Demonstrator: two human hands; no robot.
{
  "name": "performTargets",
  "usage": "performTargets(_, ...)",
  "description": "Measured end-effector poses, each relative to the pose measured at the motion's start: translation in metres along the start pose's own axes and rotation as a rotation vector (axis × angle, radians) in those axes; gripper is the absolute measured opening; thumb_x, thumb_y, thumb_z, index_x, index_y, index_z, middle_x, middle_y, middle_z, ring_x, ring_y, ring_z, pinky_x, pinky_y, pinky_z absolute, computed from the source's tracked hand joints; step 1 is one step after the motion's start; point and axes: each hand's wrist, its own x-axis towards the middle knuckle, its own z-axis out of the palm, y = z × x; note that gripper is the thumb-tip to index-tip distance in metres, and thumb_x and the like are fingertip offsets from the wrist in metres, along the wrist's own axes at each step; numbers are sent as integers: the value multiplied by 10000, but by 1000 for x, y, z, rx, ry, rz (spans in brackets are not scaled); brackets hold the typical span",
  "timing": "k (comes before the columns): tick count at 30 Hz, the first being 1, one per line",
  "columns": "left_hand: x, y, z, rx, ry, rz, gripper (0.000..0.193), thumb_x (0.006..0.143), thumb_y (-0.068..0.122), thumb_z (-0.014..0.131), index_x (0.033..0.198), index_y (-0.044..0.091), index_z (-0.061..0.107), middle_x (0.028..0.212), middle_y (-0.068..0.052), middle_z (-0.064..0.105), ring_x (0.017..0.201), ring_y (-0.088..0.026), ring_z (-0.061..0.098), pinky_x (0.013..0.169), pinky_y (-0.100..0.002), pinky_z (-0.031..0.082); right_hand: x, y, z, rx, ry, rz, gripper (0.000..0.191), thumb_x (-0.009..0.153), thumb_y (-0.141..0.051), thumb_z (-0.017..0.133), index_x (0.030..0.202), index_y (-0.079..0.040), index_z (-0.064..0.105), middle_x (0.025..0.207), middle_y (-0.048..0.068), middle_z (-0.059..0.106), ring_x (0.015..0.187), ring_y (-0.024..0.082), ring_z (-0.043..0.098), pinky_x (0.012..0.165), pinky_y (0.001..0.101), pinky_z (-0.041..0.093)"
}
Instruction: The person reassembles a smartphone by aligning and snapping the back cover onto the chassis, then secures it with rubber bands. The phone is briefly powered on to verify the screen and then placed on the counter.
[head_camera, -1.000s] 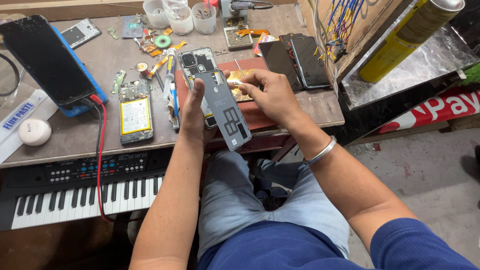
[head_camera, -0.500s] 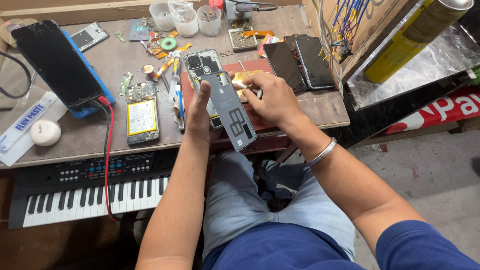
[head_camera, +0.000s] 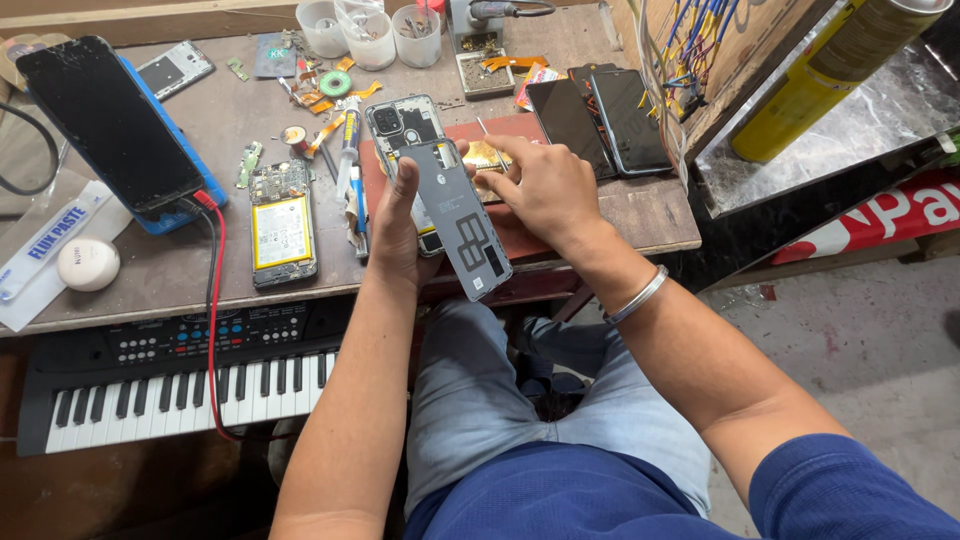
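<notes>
My left hand (head_camera: 392, 228) grips an opened phone body (head_camera: 405, 125) over the front of the workbench, thumb along its left side. A grey back cover (head_camera: 462, 215) lies tilted across the phone, its lower end sticking out past the bench edge. My right hand (head_camera: 540, 185) pinches the cover's upper right edge with fingertips close to the phone's exposed gold-coloured inside (head_camera: 487, 157). A silver bangle (head_camera: 638, 296) sits on my right wrist.
Another opened phone with a yellow battery (head_camera: 282, 225) lies left of my hands. A large dark tablet (head_camera: 110, 122) leans at the far left, with a red cable (head_camera: 214, 300) hanging down. Two dark phones (head_camera: 600, 120), plastic cups (head_camera: 370, 35), a keyboard (head_camera: 170, 380) and a yellow can (head_camera: 830, 75) surround me.
The view has shifted slightly. My right fingers have slid a little along the cover's upper edge; both hands still hold the phone and cover in the same place.
</notes>
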Motion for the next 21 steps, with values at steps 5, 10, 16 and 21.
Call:
performTargets(5, -2, 1, 0, 15, 20, -24, 953, 846, 687, 720, 1410, -63, 555, 1133, -146, 690, 956, -192, 696, 791, -341, 623, -1, 26, 4, 380, 27, 13, 413, 909, -197, 727, 1298, -116, 612, 926, 76, 751, 869, 224, 737, 734, 411, 573)
performTargets(10, -1, 1, 1, 20, 16, -38, 986, 839, 725, 683, 1420, -59, 540, 1111, -131, 681, 929, -175, 696, 779, -330, 628, 1, 49, 7, 1378, -9, 342, 439, 825, 61, 531, 1223, -77, 407, 1099, 93, 608, 1001, 242, 653, 752, 395, 643)
performTargets(16, -4, 4, 5, 6, -30, -37, 1017, 864, 763, 622, 1450, -63, 524, 1106, -118, 669, 917, -159, 686, 765, -300, 620, -15, 43, -6, 1793, -64, 531, 326, 881, 107, 632, 1149, -61, 556, 1130, 135, 653, 1188, 287, 684, 967, 346, 631)
performTargets(21, -9, 9, 11, -38, -70, -96, 1016, 885, 782, 568, 1473, -46, 521, 1095, -86, 650, 910, -157, 692, 747, -287, 610, -25, 22, -7, 1901, -176, 513, 363, 922, 60, 667, 1252, -72, 593, 1274, 121, 668, 1205, 236, 672, 970, 317, 594)
